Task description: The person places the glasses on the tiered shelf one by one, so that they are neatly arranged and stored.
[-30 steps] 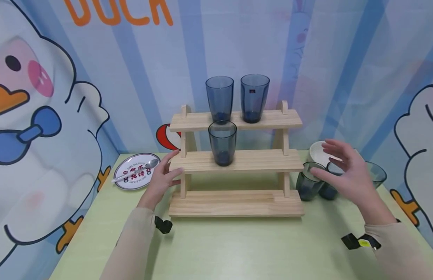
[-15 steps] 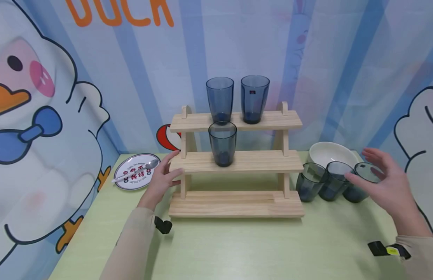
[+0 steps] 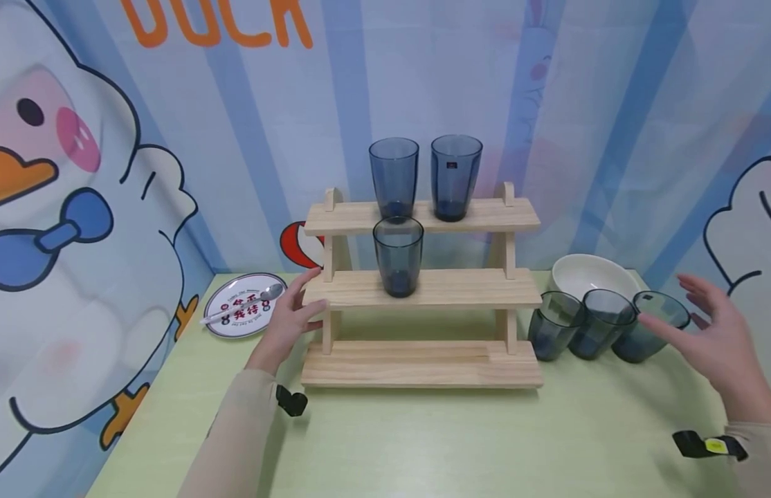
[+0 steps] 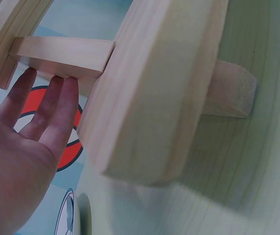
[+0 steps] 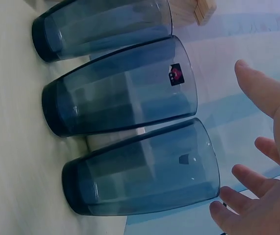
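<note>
I see the rightmost glass (image 3: 639,340), tapered and see-through blue, upright on the pale-green table (image 3: 423,443) before a blue-striped cartoon curtain (image 3: 311,90), right hand (image 3: 722,342) spread wide beside it, left hand (image 3: 287,324) gripping the wooden rack (image 3: 466,286).

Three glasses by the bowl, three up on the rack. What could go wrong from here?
1. The right grip is right beside the rightmost table glass; a bump could knock it into the middle table glass, which stands close by.
2. The middle-shelf glass stands near the front edge, so a jolt might send it off.
3. The left grip touches the wooden rack; a shove there could shake the top-shelf glasses.
</note>
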A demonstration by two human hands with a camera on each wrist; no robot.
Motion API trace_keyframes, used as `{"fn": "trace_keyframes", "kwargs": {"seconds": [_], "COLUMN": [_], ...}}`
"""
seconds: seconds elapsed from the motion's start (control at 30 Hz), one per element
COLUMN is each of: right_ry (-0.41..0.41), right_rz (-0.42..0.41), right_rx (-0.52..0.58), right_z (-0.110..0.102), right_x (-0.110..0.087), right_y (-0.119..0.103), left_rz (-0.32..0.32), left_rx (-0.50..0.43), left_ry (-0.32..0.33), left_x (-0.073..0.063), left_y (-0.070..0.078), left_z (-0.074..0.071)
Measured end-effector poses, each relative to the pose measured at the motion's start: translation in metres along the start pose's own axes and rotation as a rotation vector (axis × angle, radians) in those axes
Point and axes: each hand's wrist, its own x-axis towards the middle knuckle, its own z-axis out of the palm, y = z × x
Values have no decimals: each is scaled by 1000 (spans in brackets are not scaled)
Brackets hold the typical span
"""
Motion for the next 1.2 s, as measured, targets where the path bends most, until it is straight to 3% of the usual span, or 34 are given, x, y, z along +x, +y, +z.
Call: {"fn": "trace_keyframes", "kwargs": {"seconds": [0.33,0.77,1.2], "right_ry": [-51,-240,-239], "right_rz": [23,112,118], "right_rx": [23,116,130], "right_z": [-2,2,13], "right_x": [2,6,9], "right_y": [19,52,66], "left_rz": [5,0,-2], "left_rx": [6,6,8], "left_ry": [2,6,13], "left_x": [1,-1,1], "left_y": [0,0,-1], "left_z": [1,1,2]}}
